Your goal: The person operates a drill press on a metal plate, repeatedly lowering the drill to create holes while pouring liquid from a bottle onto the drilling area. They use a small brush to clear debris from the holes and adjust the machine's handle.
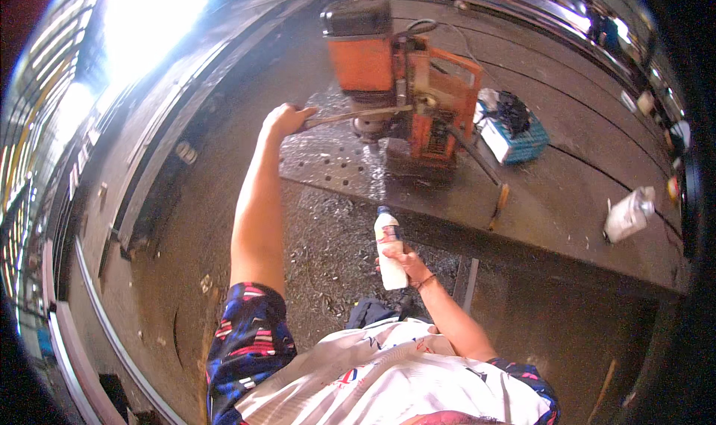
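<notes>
The fingers of the left hand (282,120) clasp the end of a long metal lever (358,116), while those of the right hand (406,261) wrap around a white bottle (391,240), its dark cap (383,210) near the front edge of the worktop (563,197). The lever reaches an orange drill (360,65) beside a metal plate (313,173) with several holes. Farther right, the worktop carries a blue box (510,143) and a whitish container (629,216).

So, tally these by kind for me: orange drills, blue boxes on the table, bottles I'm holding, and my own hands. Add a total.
Orange drill: 1
Blue box: 1
Held bottle: 1
Left hand and right hand: 2
Total: 5
</notes>
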A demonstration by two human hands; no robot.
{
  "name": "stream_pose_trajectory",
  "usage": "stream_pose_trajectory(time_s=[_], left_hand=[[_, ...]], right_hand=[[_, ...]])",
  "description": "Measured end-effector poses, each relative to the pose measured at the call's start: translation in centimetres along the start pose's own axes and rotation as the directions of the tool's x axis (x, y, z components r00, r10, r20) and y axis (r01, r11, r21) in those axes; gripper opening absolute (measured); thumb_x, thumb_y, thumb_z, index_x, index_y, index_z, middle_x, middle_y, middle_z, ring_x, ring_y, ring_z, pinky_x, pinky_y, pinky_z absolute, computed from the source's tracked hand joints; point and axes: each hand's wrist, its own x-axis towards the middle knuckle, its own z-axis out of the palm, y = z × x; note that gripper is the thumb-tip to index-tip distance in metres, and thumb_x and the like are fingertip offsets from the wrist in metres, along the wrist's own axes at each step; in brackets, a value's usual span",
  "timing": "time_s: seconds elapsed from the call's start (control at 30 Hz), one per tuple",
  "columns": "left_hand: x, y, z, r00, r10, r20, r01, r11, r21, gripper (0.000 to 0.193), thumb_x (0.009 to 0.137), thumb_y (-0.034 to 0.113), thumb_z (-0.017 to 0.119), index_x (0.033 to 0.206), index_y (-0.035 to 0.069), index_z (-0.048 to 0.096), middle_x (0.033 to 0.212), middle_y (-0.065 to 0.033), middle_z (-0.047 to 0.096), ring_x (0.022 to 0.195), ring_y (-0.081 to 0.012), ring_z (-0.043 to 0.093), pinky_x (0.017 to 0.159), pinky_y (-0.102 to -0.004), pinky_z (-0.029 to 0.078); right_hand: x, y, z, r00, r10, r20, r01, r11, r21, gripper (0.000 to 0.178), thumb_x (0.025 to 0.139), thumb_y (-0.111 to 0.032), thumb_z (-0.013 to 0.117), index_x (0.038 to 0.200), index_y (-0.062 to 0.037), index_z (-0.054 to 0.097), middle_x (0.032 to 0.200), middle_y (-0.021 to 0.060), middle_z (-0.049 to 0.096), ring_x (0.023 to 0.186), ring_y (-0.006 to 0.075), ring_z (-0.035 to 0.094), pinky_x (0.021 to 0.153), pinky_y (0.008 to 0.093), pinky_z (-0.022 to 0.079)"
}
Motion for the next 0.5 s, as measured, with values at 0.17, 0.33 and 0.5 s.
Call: stream_pose_trajectory(time_s=[0.17, 0.33, 0.5], left_hand=[[-0.4, 0.4, -0.2, 0.998, 0.012, 0.057, -0.006, 0.995, -0.103, 0.061, 0.085, 0.064, 0.055, 0.079, 0.007, 0.076, 0.071, -0.0102, 0.071, 0.074, -0.0239, 0.071, 0.077, -0.0375, 0.054], [0.6, -0.8, 0.2, 0.995, 0.014, 0.098, -0.001, 0.991, -0.136, 0.063, 0.085, 0.062, 0.056, 0.07, 0.004, 0.073, 0.06, -0.0107, 0.068, 0.06, -0.0206, 0.069, 0.067, -0.0356, 0.054], [0.6, -0.8, 0.3, 0.994, 0.03, 0.102, -0.017, 0.992, -0.127, 0.061, 0.087, 0.059, 0.057, 0.086, 0.001, 0.075, 0.07, -0.0148, 0.068, 0.064, -0.0221, 0.066, 0.069, -0.0387, 0.051]], right_hand=[[-0.8, -0.8, 0.9, 1.0, -0.026, -0.004, 0.026, 1.0, 0.006, 0.035, 0.084, -0.022, 0.074, 0.113, -0.0075, 0.059, 0.093, 0.0095, 0.069, 0.08, 0.0198, 0.069, 0.068, 0.0343, 0.058], [-1.6, -1.6, 2.1, 0.999, -0.034, 0.009, 0.033, 0.995, 0.093, 0.035, 0.086, -0.022, 0.072, 0.115, -0.0084, 0.058, 0.092, 0.009, 0.069, 0.079, 0.0205, 0.07, 0.068, 0.0352, 0.058], [-1.3, -1.5, 2.0, 1.0, -0.005, 0.018, 0.002, 0.992, 0.124, 0.042, 0.087, -0.026, 0.071, 0.121, -0.0082, 0.055, 0.1, 0.0108, 0.069, 0.083, 0.0226, 0.07, 0.07, 0.036, 0.058]])
